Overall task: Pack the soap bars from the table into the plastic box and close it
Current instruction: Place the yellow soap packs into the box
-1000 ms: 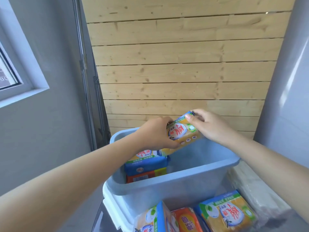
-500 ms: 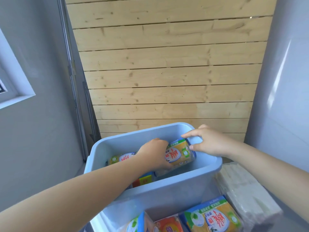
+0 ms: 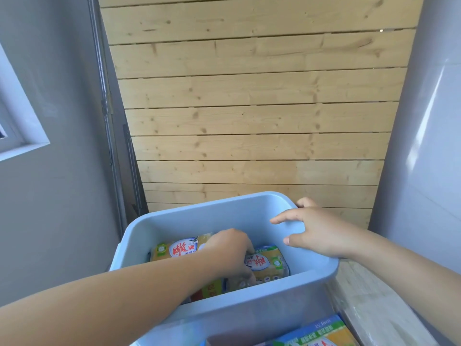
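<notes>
Left hand (image 3: 232,248) grips a soap bar (image 3: 267,264) low inside the box (image 3: 249,313), beside another bar (image 3: 179,248). Right hand (image 3: 321,231), fingers relaxed, steadies the rim. More bars (image 3: 321,333) wait outside; box not closed.

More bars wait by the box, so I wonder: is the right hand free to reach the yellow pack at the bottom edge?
Probably yes: the right hand rests open on the box rim, holding nothing, and no obstacle shows before the pack.

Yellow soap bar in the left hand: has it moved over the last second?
Yes. The bar was above the box rim; now it is down inside, with the left hand on it.
</notes>
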Demonstrator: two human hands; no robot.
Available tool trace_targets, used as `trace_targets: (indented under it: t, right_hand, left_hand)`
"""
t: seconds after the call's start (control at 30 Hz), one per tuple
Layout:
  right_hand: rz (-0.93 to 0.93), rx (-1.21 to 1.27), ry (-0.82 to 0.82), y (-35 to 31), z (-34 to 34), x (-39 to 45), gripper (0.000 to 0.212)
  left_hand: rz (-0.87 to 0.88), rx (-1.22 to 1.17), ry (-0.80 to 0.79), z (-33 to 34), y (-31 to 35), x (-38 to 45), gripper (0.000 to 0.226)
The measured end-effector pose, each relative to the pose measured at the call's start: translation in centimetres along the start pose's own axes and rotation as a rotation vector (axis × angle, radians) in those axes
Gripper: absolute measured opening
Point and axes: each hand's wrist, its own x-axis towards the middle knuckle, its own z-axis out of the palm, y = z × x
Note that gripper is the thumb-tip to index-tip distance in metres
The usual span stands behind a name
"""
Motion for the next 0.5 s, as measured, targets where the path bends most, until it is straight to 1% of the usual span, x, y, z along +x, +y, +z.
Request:
trace_targets:
  t: [0.13, 0.23, 0.27, 0.33, 0.4, 0.5]
  right_hand:
    - [0.010, 0.010, -0.021, 0.0, 0.0, 0.1, 0.040]
    - [0.013, 0.075, 0.005, 0.1, 0.2, 0.3, 0.038]
    - [0.019, 0.096, 0.010, 0.1, 0.2, 0.3, 0.037]
    - [0.029, 0.130, 0.017, -0.1, 0.2, 0.2, 0.036]
    - [0.029, 0.150, 0.029, -0.4, -0.2, -0.1, 0.035]
    - [0.014, 0.186, 0.084, -1.1, -0.8, -1.1, 0.035]
  left_hand:
    - [0.006, 0.011, -0.049, -0.1, 0.1, 0.2, 0.029]
    - [0.021, 0.022, -0.078, -0.6, 0.0, 0.3, 0.037]
    - [0.020, 0.008, -0.089, -0.8, 0.0, 0.2, 0.039]
    - [-0.003, -0.129, -0.105, -1.2, -0.2, 0.0, 0.041]
    - [-0.017, -0.314, -0.054, -2.1, -0.3, -0.5, 0.038]
    - [-0.020, -0.457, 0.135, -4.2, 0.0, -2.3, 0.029]
